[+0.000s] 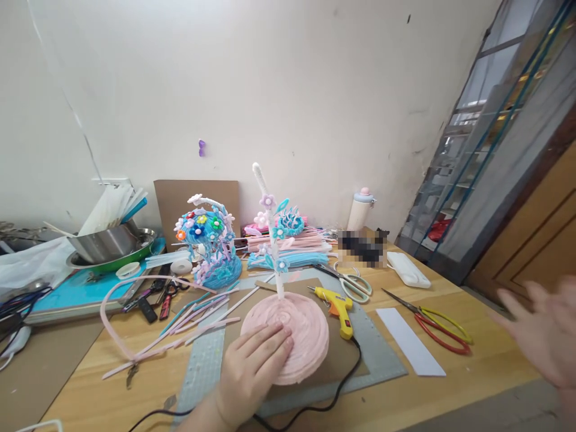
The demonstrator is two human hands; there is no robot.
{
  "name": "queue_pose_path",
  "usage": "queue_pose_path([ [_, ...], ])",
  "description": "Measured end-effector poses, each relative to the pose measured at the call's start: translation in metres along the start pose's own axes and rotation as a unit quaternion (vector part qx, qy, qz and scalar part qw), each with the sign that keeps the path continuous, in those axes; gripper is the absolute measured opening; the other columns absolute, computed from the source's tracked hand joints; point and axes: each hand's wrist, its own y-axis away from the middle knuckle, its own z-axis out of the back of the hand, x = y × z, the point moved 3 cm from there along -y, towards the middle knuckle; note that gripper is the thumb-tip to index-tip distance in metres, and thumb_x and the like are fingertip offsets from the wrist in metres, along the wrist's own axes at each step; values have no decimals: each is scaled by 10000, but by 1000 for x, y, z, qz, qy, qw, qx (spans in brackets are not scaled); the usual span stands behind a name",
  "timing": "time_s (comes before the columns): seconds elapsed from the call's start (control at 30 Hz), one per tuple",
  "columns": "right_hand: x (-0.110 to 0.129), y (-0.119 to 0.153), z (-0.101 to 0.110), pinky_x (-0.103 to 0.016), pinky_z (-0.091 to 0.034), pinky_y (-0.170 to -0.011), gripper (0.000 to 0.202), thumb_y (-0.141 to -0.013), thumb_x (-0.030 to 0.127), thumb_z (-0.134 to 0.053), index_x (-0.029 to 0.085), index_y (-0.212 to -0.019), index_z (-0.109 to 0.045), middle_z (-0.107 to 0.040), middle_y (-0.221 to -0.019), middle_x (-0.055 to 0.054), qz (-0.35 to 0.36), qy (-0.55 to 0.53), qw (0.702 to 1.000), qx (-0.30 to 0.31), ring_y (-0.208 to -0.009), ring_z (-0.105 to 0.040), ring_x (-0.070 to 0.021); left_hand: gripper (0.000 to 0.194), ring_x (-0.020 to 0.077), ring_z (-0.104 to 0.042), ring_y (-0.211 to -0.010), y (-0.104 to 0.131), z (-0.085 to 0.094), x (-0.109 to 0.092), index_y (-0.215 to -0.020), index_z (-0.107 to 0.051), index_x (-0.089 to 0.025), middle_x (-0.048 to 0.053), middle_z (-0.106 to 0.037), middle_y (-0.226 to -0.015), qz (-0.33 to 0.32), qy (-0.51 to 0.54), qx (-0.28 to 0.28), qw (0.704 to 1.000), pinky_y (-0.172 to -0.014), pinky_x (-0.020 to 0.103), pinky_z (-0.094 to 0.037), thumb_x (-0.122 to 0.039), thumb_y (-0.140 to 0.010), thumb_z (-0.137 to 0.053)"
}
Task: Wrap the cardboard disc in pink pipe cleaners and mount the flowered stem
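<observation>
My left hand (pixel 254 366) lies with its fingers stretched out over a round pink base (pixel 308 336) that looks wound from fuzzy pipe cleaner. From the back of this base rises a white fuzzy stem (pixel 274 252), its top bent to the left, with small lilac, pink and blue flowers and leaves along it. A yellow glue gun (pixel 335 309) rests just right of the base. At the right edge, raised off the table, my right hand (pixel 540 330) is blurred, with fingers apart and nothing in it.
Red-and-yellow-handled scissors (pixel 443 330) and a white strip (pixel 410 342) lie to the right. Behind stand a blue flowered pipe-cleaner piece (pixel 209 240) and pipe-cleaner bundles (pixel 292 258). A metal bowl (pixel 108 243) is at left. The glue gun's black cord (pixel 335 399) crosses the cutting mat (pixel 382 360).
</observation>
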Motion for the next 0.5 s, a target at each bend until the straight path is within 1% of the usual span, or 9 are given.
queue_pose_path([
  [0.03,-5,12,-20,-522,-328,-951,405,-757,615,-646,668,-1146,-544,-284,-1575,119,-5,8,999,40,-1427,-298,-210,309,187,-625,-1176,2,0,1,-1169,-629,-122,94,-745,-1125,6,3,-4,1000,-970,315,-510,-107,-947,-415],
  [0.07,-13,28,-44,-528,-326,-991,440,-785,619,-617,590,-1219,-552,-317,-1573,51,-45,11,995,89,-1412,-336,-245,312,185,-626,-1175,3,0,1,-1167,-629,-123,95,-746,-1122,10,4,-7,1000,-962,313,-513,-108,-948,-407],
  [0.13,-36,69,-97,-572,-379,-996,519,-814,641,-575,519,-1314,-505,-368,-1555,-10,-186,-33,956,223,-1358,-428,-310,312,187,-627,-1173,6,-1,2,-1162,-632,-122,98,-746,-1118,17,0,-11,1000,-956,317,-516,-103,-949,-404],
  [0.2,-60,115,-145,-561,-463,-938,569,-835,623,-576,462,-1368,-457,-466,-1491,-54,-333,-76,876,340,-1266,-533,-319,303,197,-625,-1177,9,-4,2,-1165,-631,-118,102,-743,-1127,18,-5,-7,1000,-958,328,-514,-102,-948,-420],
  [0.27,-80,153,-181,-501,-528,-858,510,-901,541,-548,421,-1383,-429,-550,-1409,-64,-413,-105,803,417,-1134,-629,-278,298,204,-616,-1189,12,-8,1,-1185,-621,-120,99,-735,-1148,18,-3,2,1000,-976,339,-504,-104,-944,-444],
  [0.3,-89,166,-193,-468,-549,-819,491,-917,515,-536,382,-1379,-439,-578,-1372,-70,-432,-116,780,438,-1069,-655,-259,305,205,-612,-1195,14,-10,0,-1203,-611,-126,95,-730,-1161,19,-1,6,1000,-987,343,-498,-107,-943,-453],
  [0.33,-98,173,-203,-425,-569,-756,489,-908,477,-561,356,-1368,-449,-610,-1324,-69,-431,-120,782,435,-981,-679,-236,317,206,-611,-1198,15,-12,0,-1224,-600,-134,91,-726,-1173,23,1,11,1000,-994,346,-494,-106,-942,-457],
  [0.43,-123,174,-214,-337,-571,-640,694,-772,237,-692,354,-1385,-388,-626,-1277,-38,-398,-91,833,375,-816,-680,-182,340,215,-621,-1186,15,-16,-1,-1270,-577,-168,88,-723,-1177,44,8,29,999,-1018,362,-475,-145,-941,-492],
  [0.5,-136,168,-216,-319,-564,-599,819,-696,165,-689,343,-1413,-336,-602,-1299,-49,-383,-77,851,353,-789,-668,-178,413,236,-624,-1180,14,-16,-1,-1292,-569,-197,88,-715,-1195,50,31,54,997,-1049,377,-448,-348,-908,-591],
])
